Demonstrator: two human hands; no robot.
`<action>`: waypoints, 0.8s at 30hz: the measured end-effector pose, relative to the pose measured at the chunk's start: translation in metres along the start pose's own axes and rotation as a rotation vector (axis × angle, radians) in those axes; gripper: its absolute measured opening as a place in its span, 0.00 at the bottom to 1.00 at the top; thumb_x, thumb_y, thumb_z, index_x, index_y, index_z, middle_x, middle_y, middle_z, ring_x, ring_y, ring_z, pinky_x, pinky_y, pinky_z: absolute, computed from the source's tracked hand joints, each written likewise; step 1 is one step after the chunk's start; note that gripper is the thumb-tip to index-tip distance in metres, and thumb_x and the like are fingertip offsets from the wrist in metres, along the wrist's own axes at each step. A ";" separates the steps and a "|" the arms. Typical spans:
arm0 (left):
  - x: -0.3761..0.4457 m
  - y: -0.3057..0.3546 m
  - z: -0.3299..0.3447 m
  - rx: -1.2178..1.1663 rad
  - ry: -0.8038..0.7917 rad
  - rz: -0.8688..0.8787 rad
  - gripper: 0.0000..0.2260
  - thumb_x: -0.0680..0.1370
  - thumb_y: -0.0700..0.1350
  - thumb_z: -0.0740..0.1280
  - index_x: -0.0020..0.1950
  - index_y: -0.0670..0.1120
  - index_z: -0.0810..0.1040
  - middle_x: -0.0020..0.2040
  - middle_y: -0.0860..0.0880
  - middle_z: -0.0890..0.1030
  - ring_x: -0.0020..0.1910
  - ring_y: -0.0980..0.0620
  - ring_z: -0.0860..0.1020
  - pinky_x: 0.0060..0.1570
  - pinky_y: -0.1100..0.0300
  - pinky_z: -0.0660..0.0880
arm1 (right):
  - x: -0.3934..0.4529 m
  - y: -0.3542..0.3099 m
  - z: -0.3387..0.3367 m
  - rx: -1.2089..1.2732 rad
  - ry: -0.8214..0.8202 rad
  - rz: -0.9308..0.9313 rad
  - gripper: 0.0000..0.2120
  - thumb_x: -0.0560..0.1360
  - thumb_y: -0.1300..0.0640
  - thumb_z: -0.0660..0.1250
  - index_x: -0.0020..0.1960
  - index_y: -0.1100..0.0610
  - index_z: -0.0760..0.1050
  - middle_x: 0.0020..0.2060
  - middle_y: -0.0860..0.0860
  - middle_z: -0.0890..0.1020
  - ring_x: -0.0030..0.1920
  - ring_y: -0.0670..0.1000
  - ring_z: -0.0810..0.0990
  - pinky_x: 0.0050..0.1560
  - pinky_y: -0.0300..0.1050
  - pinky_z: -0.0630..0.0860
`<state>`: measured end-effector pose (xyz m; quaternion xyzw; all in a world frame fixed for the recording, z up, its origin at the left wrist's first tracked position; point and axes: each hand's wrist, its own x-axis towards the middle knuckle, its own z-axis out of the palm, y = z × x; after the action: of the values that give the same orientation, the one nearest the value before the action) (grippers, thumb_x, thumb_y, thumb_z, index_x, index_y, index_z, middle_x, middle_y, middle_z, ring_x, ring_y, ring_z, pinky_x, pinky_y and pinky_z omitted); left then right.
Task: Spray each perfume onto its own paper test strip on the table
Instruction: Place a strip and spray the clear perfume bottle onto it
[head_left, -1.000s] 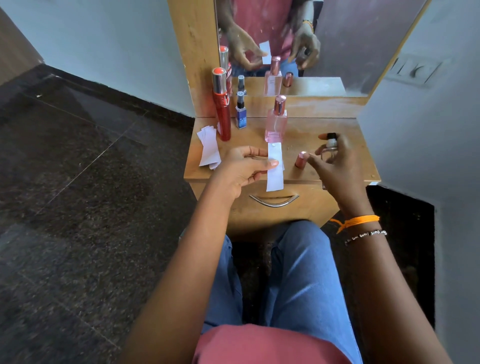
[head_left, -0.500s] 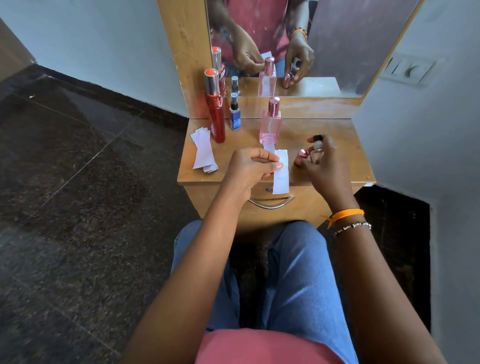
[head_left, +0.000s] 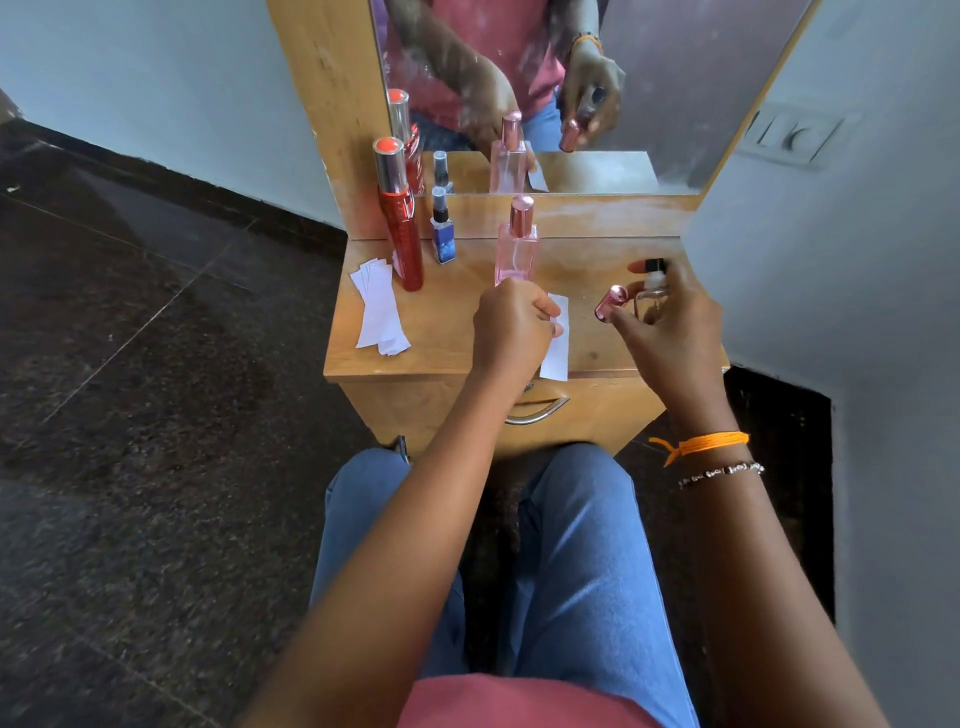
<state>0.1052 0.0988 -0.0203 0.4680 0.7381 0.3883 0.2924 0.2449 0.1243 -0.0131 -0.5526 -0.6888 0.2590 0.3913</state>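
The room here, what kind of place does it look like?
Probably a bedroom or dressing corner at home: a small wooden dressing table with a drawer, a mirror fixed above it, and perfume bottles along its back. Plain walls and a dark stone floor fit that.

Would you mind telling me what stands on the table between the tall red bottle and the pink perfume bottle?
In the head view, a small blue spray bottle with a dark nozzle stands between the tall red bottle and the pink perfume bottle, nearer the red one.
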 end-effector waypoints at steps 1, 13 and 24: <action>-0.001 0.001 0.000 0.037 0.015 0.008 0.07 0.71 0.33 0.69 0.47 0.40 0.83 0.44 0.43 0.84 0.38 0.52 0.79 0.37 0.68 0.72 | 0.000 -0.001 -0.001 0.005 0.001 -0.002 0.16 0.70 0.61 0.72 0.55 0.55 0.73 0.43 0.53 0.82 0.29 0.43 0.69 0.36 0.43 0.70; -0.014 -0.002 -0.002 0.474 0.050 0.141 0.15 0.74 0.43 0.70 0.61 0.48 0.79 0.61 0.45 0.73 0.59 0.44 0.70 0.53 0.53 0.70 | -0.001 -0.003 0.003 0.071 -0.013 0.009 0.18 0.69 0.60 0.74 0.57 0.56 0.73 0.41 0.47 0.81 0.27 0.38 0.71 0.29 0.29 0.66; -0.007 -0.003 0.011 0.410 0.130 0.191 0.16 0.74 0.43 0.70 0.62 0.46 0.78 0.61 0.46 0.74 0.58 0.46 0.71 0.53 0.54 0.73 | -0.008 -0.002 0.008 0.095 -0.036 -0.005 0.18 0.70 0.60 0.73 0.57 0.57 0.73 0.42 0.50 0.82 0.27 0.38 0.71 0.29 0.29 0.66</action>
<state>0.1156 0.0947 -0.0277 0.5593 0.7711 0.2856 0.1049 0.2377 0.1167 -0.0181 -0.5270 -0.6840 0.3001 0.4054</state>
